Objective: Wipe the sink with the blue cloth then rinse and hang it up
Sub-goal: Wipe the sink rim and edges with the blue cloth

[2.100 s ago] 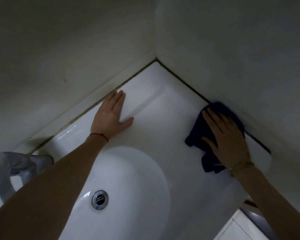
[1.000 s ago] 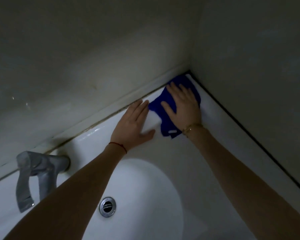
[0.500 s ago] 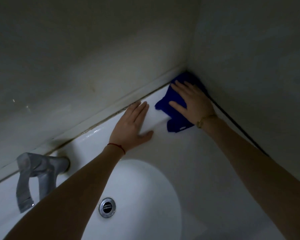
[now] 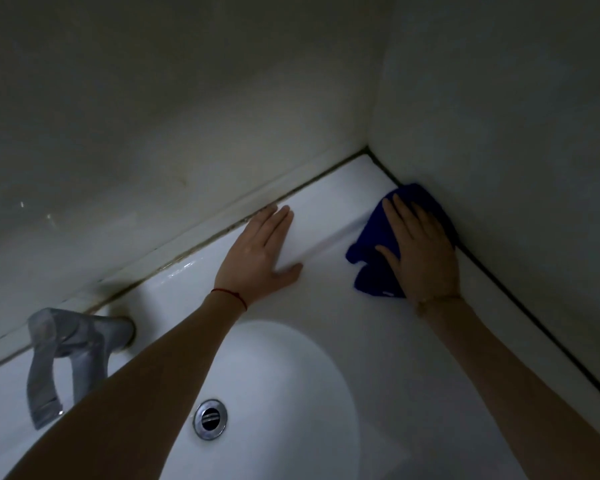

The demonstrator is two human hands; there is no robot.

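The white sink (image 4: 326,320) fills the lower half of the view, its oval basin below my arms. The blue cloth (image 4: 371,237) lies crumpled on the sink's right ledge, against the side wall. My right hand (image 4: 420,251) presses flat on the cloth with straight fingers and covers most of it. My left hand (image 4: 260,251) rests flat on the back ledge, palm down, fingers pointing to the back wall, a hand's width left of the cloth.
A grey tap (image 4: 66,351) juts out over the basin at the left. The metal drain (image 4: 210,419) sits in the basin bottom. Two walls meet in the corner (image 4: 368,150) just behind the ledge; dark sealant lines run along both.
My right hand has slid the blue cloth out of the back corner and down along the right wall. My left hand has stayed in place on the back ledge.
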